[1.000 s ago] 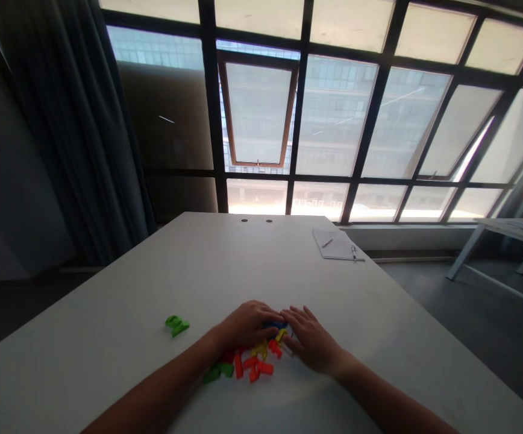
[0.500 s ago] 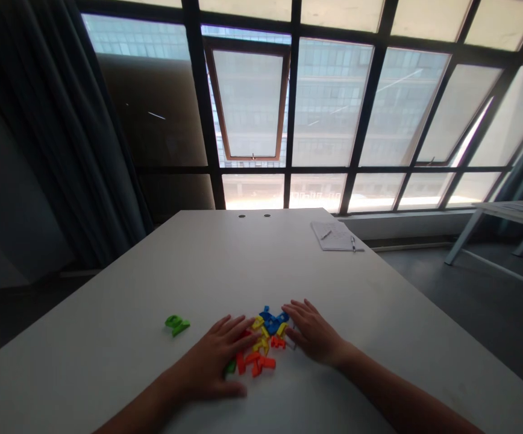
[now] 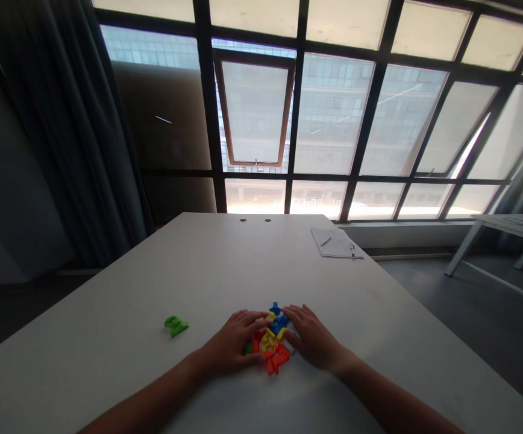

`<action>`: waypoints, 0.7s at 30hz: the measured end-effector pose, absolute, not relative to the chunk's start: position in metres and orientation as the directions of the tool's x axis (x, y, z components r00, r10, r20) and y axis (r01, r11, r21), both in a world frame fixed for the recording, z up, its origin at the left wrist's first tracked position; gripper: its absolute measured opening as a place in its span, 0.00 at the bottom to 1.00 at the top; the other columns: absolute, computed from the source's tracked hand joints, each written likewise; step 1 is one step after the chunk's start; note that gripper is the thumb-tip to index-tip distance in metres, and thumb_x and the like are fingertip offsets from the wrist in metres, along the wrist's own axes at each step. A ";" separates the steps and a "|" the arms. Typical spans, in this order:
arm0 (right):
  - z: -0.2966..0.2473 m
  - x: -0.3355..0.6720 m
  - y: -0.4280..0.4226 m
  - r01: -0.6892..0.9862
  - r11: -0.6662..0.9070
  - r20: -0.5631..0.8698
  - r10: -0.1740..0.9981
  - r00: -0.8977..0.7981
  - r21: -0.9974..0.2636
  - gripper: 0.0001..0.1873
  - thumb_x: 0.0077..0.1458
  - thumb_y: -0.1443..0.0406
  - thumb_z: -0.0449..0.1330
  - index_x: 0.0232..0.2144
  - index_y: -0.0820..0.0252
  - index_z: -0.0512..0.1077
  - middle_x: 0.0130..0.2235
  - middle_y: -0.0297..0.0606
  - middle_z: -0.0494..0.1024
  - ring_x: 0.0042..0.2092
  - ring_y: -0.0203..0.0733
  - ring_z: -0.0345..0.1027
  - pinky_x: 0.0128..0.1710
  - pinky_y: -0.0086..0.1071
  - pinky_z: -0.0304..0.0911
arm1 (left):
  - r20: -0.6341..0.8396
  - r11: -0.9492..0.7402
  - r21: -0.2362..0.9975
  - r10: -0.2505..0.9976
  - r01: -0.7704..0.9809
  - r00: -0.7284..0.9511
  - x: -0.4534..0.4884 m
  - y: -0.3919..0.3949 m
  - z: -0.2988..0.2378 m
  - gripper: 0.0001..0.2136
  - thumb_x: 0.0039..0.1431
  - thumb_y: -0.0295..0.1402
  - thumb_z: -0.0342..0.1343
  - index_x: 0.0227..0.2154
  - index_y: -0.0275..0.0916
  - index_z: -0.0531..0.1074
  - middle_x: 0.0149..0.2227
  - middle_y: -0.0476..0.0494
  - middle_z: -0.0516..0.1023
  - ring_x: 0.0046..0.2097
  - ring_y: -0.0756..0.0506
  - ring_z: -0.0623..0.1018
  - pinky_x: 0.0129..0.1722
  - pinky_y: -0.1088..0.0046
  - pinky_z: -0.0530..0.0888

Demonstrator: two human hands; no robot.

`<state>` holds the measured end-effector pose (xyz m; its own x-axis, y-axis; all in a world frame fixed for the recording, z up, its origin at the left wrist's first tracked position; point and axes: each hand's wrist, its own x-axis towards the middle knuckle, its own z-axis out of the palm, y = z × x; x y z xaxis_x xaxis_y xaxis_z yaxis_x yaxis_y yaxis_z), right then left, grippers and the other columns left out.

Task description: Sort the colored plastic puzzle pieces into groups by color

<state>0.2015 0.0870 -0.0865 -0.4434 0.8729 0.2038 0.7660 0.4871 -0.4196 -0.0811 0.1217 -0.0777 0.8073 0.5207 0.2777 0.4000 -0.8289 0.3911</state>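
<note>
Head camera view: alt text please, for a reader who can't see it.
A person's left hand and right hand cup a heap of red, orange, yellow, blue and green plastic pieces on a white table. A separate green piece lies to the left; papers and a large window are beyond.

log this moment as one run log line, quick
left hand: against pile | right hand: against pile | coloured plastic pieces: heaped between hands | green piece: lying apart, leftward

An office or meeting room, it seems: a white table (image 3: 198, 271) with a notepad (image 3: 334, 243) and pen (image 3: 352, 251), a dark curtain (image 3: 85, 120), and tall metal-framed windows (image 3: 334, 114) overlooking another building (image 3: 256, 114).
</note>
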 end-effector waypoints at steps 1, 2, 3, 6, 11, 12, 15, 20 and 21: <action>-0.085 0.204 0.087 0.759 0.483 0.212 0.875 -0.434 -0.437 0.29 0.69 0.54 0.52 0.67 0.57 0.60 0.65 0.46 0.67 0.67 0.51 0.58 0.69 0.52 0.47 | 0.300 -0.817 0.436 0.528 0.378 0.795 -0.084 0.124 -0.078 0.31 0.64 0.55 0.53 0.66 0.51 0.61 0.66 0.40 0.66 0.65 0.36 0.67 0.66 0.55 0.62; -0.084 0.207 0.088 0.754 0.474 0.222 0.880 -0.420 -0.454 0.28 0.69 0.54 0.51 0.67 0.56 0.61 0.65 0.46 0.68 0.66 0.51 0.60 0.68 0.50 0.51 | 0.328 -0.801 0.478 0.544 0.360 0.772 -0.089 0.127 -0.077 0.28 0.66 0.54 0.52 0.65 0.51 0.63 0.65 0.40 0.67 0.65 0.38 0.68 0.65 0.58 0.64; -0.083 0.210 0.089 0.752 0.464 0.234 0.886 -0.401 -0.469 0.27 0.69 0.55 0.51 0.66 0.56 0.62 0.63 0.46 0.70 0.64 0.51 0.62 0.66 0.49 0.55 | 0.356 -0.783 0.511 0.568 0.354 0.742 -0.095 0.130 -0.077 0.26 0.68 0.52 0.50 0.64 0.50 0.65 0.64 0.40 0.69 0.64 0.39 0.69 0.64 0.61 0.65; -0.085 0.224 0.097 0.747 0.451 0.288 0.891 -0.351 -0.488 0.21 0.68 0.57 0.53 0.58 0.56 0.71 0.55 0.46 0.77 0.56 0.50 0.70 0.57 0.43 0.65 | 0.385 -0.730 0.505 0.669 0.461 0.636 -0.116 0.141 -0.073 0.17 0.70 0.45 0.48 0.55 0.45 0.73 0.53 0.40 0.77 0.54 0.43 0.76 0.56 0.67 0.71; -0.102 0.238 0.114 0.695 0.495 0.409 0.860 -0.305 -0.521 0.11 0.64 0.64 0.56 0.43 0.58 0.77 0.43 0.44 0.81 0.45 0.47 0.75 0.49 0.41 0.70 | 0.178 -0.470 0.400 0.882 0.787 0.437 -0.133 0.153 -0.070 0.11 0.67 0.39 0.50 0.40 0.42 0.76 0.31 0.49 0.79 0.31 0.49 0.75 0.33 0.74 0.68; -0.105 0.239 0.115 0.686 0.502 0.430 0.854 -0.294 -0.527 0.10 0.64 0.65 0.56 0.42 0.58 0.77 0.42 0.43 0.81 0.44 0.47 0.76 0.48 0.41 0.70 | 0.149 -0.438 0.387 0.898 0.811 0.414 -0.133 0.153 -0.071 0.10 0.67 0.38 0.50 0.39 0.43 0.75 0.31 0.50 0.78 0.31 0.49 0.75 0.32 0.75 0.67; -0.108 0.240 0.114 0.663 0.538 0.480 0.827 -0.294 -0.521 0.10 0.63 0.66 0.56 0.42 0.57 0.76 0.42 0.42 0.81 0.44 0.46 0.76 0.47 0.40 0.70 | 0.132 -0.419 0.348 0.907 0.838 0.399 -0.128 0.152 -0.072 0.09 0.66 0.38 0.50 0.41 0.45 0.75 0.32 0.50 0.79 0.32 0.48 0.76 0.32 0.74 0.65; -0.099 0.237 0.107 0.593 0.679 0.499 0.728 -0.470 -0.432 0.10 0.63 0.69 0.57 0.44 0.54 0.75 0.43 0.41 0.80 0.46 0.44 0.74 0.49 0.40 0.68 | 0.139 -0.471 0.253 0.882 0.845 0.450 -0.123 0.148 -0.067 0.11 0.68 0.38 0.48 0.41 0.44 0.76 0.34 0.48 0.80 0.33 0.47 0.76 0.33 0.74 0.64; -0.098 0.236 0.106 0.588 0.693 0.497 0.716 -0.491 -0.418 0.10 0.63 0.69 0.57 0.43 0.54 0.75 0.44 0.40 0.80 0.46 0.44 0.74 0.50 0.40 0.68 | 0.150 -0.495 0.204 0.868 0.845 0.473 -0.125 0.149 -0.064 0.12 0.68 0.37 0.47 0.39 0.44 0.76 0.34 0.47 0.80 0.34 0.47 0.76 0.34 0.73 0.65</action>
<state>0.2358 0.1061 -0.0977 -0.4909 0.7158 0.4966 0.5875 0.6929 -0.4180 -0.1254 0.1490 -0.0638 0.4727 0.8683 0.1502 0.8447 -0.4951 0.2036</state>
